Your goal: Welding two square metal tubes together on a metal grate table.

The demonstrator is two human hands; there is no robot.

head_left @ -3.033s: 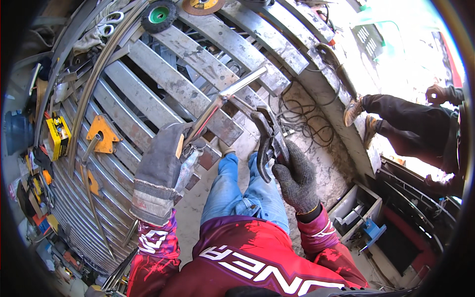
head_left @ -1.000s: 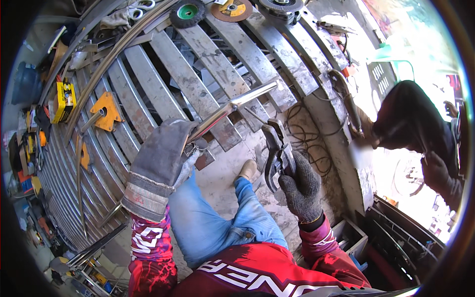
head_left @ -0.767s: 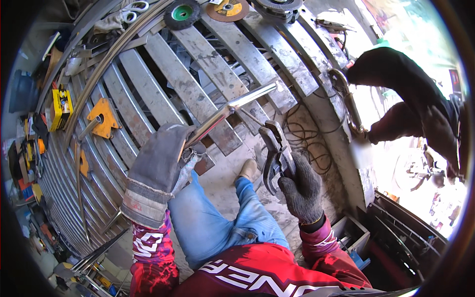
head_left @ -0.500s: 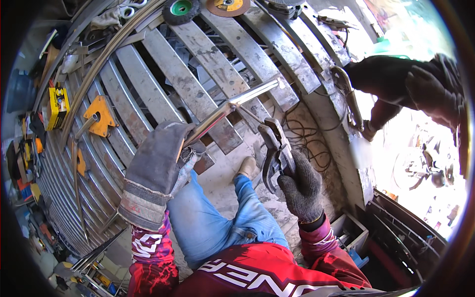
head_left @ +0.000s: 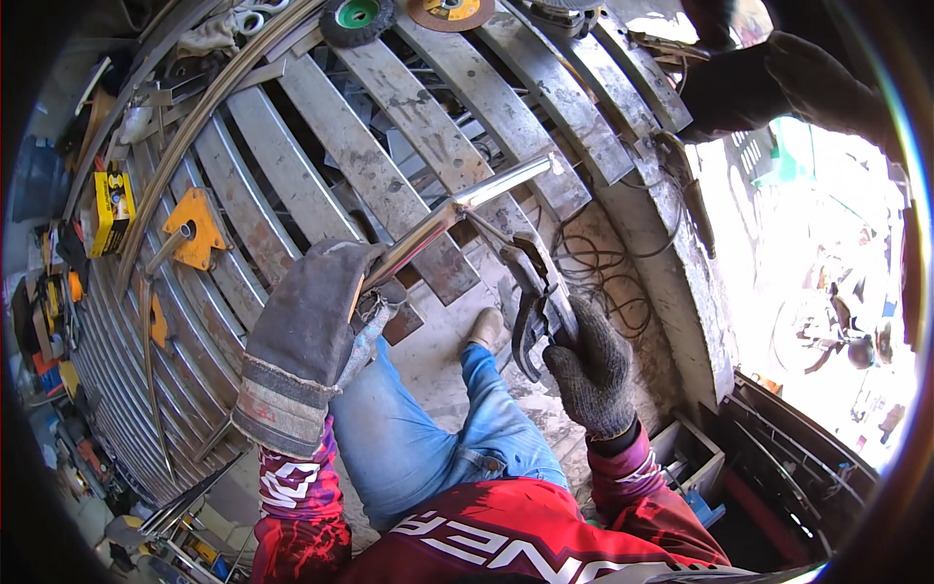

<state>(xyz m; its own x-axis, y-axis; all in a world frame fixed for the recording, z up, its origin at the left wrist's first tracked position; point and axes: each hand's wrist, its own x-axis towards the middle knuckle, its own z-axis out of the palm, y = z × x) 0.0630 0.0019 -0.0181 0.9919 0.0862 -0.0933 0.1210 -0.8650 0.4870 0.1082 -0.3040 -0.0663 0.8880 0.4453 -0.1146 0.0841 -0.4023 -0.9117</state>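
Observation:
In a thick grey leather glove, my left hand (head_left: 306, 311) is closed on the lower end of a shiny metal tube (head_left: 418, 238). The tube slants up to a joint, where it meets another polished tube piece (head_left: 506, 183) over the slatted bench. A dark knit glove covers my right hand (head_left: 593, 365), wrapped round a black electrode holder (head_left: 535, 297). From its jaws a short thin rod (head_left: 486, 230) reaches up to the tube near the joint. Whether the rod's tip touches the metal I cannot tell. The left fingers are mostly hidden by the glove's bulk.
The bench has flat metal slats (head_left: 355, 136) with gaps between. On it lie an orange magnet-like triangular plate (head_left: 199, 229), a yellow box (head_left: 114, 212), a green-centred wheel (head_left: 356, 14) and a cutting disc (head_left: 449, 12). Cables (head_left: 603, 277) coil on the floor. Another person's dark sleeve (head_left: 739, 92) shows at upper right.
The other person has shifted upward at the right. My electrode holder has tipped very slightly left at its jaws; my left hand and the tube hold nearly still.

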